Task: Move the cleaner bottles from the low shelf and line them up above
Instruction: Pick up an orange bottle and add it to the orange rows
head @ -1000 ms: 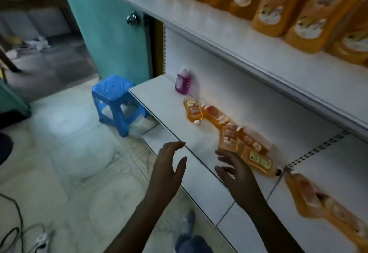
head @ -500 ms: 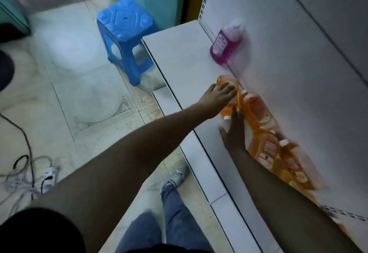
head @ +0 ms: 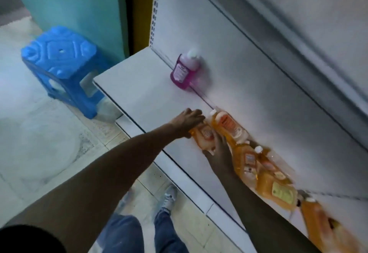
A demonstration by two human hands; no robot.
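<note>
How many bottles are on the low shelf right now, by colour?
Orange bottles lying down: at least 6, counting the one under both hands; the heap is blurred, so this is approximate.
Pink bottle, upright: 1
Total: about 7

Both hands meet on one orange bottle (head: 203,137) lying flat on the low shelf (head: 139,93). The left hand (head: 188,122) covers its far end from above; the right hand (head: 219,149) holds its near end, fingers curled at the cap. Just right of this bottle, more orange bottles (head: 258,169) lie toppled along the back panel. Beyond it stands a pink bottle (head: 182,71). Left of the shelf, a blue stool (head: 61,65) sits on the tiled floor (head: 39,143).
</note>
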